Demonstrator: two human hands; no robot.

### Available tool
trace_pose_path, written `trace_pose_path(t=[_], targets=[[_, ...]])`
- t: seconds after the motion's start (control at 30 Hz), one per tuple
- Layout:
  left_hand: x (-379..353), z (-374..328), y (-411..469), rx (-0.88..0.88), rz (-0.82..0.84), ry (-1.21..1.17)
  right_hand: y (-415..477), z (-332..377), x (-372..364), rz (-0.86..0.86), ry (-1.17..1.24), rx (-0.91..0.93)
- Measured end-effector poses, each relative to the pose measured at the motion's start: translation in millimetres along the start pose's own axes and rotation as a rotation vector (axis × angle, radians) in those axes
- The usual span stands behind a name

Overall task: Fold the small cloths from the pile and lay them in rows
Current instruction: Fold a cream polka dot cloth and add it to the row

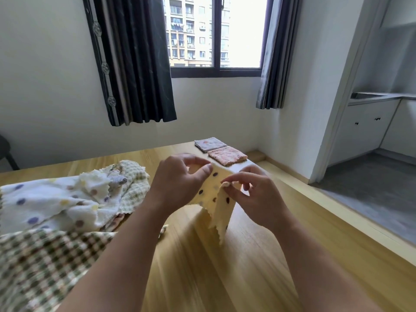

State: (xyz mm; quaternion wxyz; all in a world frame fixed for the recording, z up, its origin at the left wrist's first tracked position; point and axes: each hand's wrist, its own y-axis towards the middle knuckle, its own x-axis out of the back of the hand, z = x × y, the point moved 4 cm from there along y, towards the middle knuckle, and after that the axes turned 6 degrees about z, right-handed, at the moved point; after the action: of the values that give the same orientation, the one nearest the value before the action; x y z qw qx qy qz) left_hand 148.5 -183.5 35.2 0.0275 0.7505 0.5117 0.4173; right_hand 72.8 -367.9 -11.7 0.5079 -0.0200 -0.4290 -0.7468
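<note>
Bare forearms (126, 255) (304, 255), bare hands (177, 183) (256, 197)

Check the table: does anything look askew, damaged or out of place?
Nothing stands out. The grey folded cloth and pink folded cloth lie in a row far down the table, the pile is heaped on the left, and the left hand and right hand pinch the yellow cloth.

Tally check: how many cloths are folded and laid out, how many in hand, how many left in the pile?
Folded, laid out: 2 (grey cloth, pink cloth)
Held by left hand and right hand: 1 (yellow dotted cloth)
In the pile: overlapping, cannot count
Total countable: 3, plus the pile
</note>
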Motion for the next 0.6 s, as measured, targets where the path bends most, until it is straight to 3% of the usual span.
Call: trace_pose_path(t=[0.23, 0.6], targets=[[-16, -6, -3, -0.077, 0.125, -0.014, 0, 6, -1, -0.073, -0.135, 0.057], [-24, -10, -4, -0.096, 0.074, -0.032, -2, 9, -4, -0.074, 0.003, -0.01]])
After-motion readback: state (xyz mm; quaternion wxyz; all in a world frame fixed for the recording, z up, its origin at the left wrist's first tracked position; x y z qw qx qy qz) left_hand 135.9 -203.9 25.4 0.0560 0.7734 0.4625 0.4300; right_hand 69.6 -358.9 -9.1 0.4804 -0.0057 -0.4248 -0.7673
